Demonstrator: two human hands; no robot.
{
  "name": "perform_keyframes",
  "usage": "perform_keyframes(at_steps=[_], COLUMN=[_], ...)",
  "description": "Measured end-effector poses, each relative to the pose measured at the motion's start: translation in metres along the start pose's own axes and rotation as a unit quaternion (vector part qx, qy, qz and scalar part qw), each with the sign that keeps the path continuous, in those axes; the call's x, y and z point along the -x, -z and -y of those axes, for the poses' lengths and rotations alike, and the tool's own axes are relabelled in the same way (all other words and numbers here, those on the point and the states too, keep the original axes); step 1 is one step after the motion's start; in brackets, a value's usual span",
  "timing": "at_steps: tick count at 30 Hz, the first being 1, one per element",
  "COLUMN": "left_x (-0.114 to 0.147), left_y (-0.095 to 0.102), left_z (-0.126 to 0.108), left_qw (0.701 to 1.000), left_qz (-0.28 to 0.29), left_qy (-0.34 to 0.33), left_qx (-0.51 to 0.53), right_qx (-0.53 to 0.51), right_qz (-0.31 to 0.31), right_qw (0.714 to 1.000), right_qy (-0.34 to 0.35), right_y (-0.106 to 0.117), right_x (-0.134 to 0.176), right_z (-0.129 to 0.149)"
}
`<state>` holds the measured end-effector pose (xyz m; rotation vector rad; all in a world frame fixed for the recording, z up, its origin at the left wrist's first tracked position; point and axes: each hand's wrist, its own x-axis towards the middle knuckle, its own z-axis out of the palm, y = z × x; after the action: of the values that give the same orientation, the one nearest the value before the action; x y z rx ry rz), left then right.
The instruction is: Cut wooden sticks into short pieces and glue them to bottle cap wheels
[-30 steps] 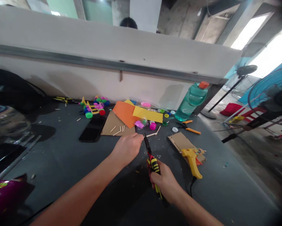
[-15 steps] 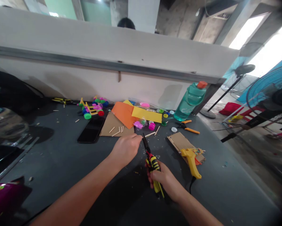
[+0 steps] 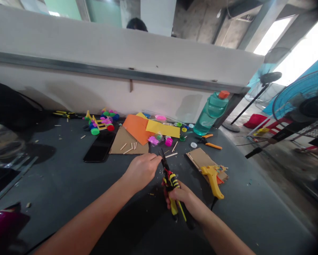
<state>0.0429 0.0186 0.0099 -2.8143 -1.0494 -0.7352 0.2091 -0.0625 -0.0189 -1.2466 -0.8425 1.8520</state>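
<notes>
My right hand [image 3: 184, 196] is wrapped round the yellow-and-black handles of long-nose pliers [image 3: 170, 177], whose dark jaws point away from me and stand slightly apart. Beside the jaw tips, my left hand [image 3: 143, 170] is closed in a pinch; whatever lies between its fingertips is too small to make out. Just beyond the tips, a thin wooden stick [image 3: 171, 155] rests on the dark table. Several short stick pieces [image 3: 129, 151] lie on a brown cardboard sheet [image 3: 116, 145], partly covered by orange paper [image 3: 137, 128].
A yellow glue gun [image 3: 213, 180] lies across a cardboard piece [image 3: 200, 157] at right. Orange-handled pliers [image 3: 213, 145] and a teal bottle [image 3: 209, 115] are behind it. At left are a phone [image 3: 96, 148] and a colourful toy assembly [image 3: 99, 124]. Bottle caps are scattered near the wall.
The pliers' handles and jaws have spread slightly. My left hand stays close beside the jaw tips. The whole scene has shifted a little to the left in view.
</notes>
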Motion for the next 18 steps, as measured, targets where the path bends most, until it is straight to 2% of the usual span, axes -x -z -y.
perform_keyframes(at_steps=[6,12,16,18], left_x=[0.000,0.000,0.003,0.002], left_y=[-0.001,-0.002,-0.011,-0.014], left_z=[0.000,-0.009,-0.015,-0.015], left_qw=[1.000,0.999,0.997,0.996], left_qz=[0.009,0.025,0.075,0.056], left_qy=[0.005,0.027,-0.001,0.023], left_qx=[-0.011,-0.016,0.021,0.070], right_qx=[-0.003,-0.045,-0.078,-0.074], right_qz=[-0.007,-0.032,-0.068,-0.067], right_qw=[1.000,0.998,0.994,0.993], right_qy=[0.027,-0.024,0.038,0.064], right_y=[-0.001,-0.012,-0.018,-0.015], right_x=[0.005,0.000,0.004,0.005], right_z=[0.001,-0.002,0.007,0.012])
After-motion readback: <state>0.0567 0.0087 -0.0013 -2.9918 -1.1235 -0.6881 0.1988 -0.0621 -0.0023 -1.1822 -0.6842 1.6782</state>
